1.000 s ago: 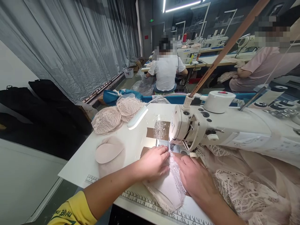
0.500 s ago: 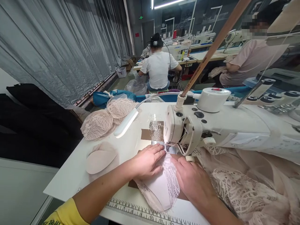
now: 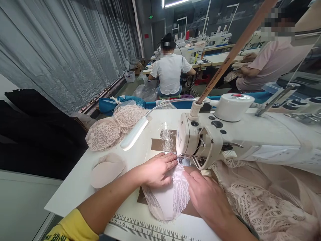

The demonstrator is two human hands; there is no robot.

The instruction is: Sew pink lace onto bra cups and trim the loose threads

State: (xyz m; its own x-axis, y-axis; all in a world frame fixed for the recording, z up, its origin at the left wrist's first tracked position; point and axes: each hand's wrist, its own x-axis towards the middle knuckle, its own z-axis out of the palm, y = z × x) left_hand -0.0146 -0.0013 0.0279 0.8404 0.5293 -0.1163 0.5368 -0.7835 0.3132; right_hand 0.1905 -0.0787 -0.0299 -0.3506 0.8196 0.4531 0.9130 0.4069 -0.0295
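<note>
A lace-covered bra cup with a smooth pale panel lies on the sewing table, its far end under the needle area of a white sewing machine. My left hand rests flat on the cup's upper left part, fingers stretched together toward the presser foot. On the other side, my right hand has bent fingers closed on the cup's lace edge; its thumb is hidden. The needle tip and stitch line are too small to make out.
Finished-looking lace cups are piled at the back left, near a lamp head. A plain beige cup lies left of my forearm. Lace fabric heaps at right. A printed ruler runs along the front. Two people work beyond.
The cup has shifted slightly away from me and turned a little, its near end swinging left. Both hands keep their places on it, moving only slightly.
</note>
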